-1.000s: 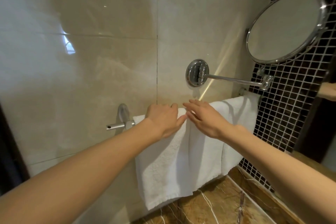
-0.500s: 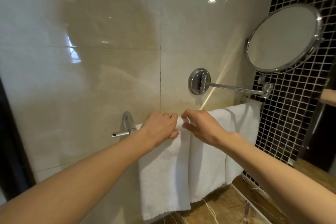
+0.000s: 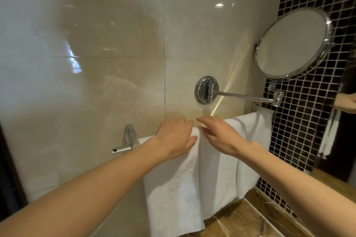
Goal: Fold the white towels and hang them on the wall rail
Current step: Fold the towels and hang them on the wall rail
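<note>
At the chrome wall rail: left white terry towel, middle white terry towel and right white terry towel are folded and draped side by side, edges touching or slightly overlapping. Left hand lies on the left towel's top fold at the rail, fingers loosely together, not pinching. Right hand is just beside it, fingers straight and slightly spread, resting on the middle towel's top.

Step, my read: final straightening; hanging looks done. Next move calls for light smoothing along the folds and levelling the hems. The left hem appears lower, but that may be perspective. Risk: dragging cloth off the rail.

Round chrome swing-arm mirror is up and to the right, well apart from both hands. No brand, label or readable writing visible.
</note>
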Demonstrator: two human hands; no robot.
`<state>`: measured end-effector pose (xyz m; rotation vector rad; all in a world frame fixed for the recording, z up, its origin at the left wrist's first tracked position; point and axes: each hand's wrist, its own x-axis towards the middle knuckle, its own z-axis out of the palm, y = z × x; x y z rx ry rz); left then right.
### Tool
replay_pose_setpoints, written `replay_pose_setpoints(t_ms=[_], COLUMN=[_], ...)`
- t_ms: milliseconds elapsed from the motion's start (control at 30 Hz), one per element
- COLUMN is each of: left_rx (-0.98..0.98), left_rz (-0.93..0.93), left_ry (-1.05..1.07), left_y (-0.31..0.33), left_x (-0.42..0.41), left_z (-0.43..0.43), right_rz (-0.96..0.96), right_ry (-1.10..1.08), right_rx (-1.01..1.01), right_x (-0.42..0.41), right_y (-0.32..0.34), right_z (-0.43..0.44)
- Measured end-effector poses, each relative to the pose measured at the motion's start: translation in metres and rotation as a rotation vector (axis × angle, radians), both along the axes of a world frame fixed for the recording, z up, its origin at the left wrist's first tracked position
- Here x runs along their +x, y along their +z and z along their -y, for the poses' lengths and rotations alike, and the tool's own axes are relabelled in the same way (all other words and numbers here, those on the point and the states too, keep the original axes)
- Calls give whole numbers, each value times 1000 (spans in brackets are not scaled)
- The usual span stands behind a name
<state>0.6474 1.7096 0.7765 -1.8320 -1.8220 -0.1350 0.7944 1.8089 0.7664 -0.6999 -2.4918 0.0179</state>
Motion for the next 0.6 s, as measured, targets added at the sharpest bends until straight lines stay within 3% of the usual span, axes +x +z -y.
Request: replay_pose_setpoints(t_ms=[267,600], left_rx=[-63,-98], left_rz=[51,71], left_ry=[-26,-54], left_y=[0,-2], left_x=[31,26], left_z=[-53,-61], right_rz=[134,14], right_ry=[-249,-196], right_rx=[26,28], right_x=[50,48], right_y=[-4,-17], right_z=[-43,-58])
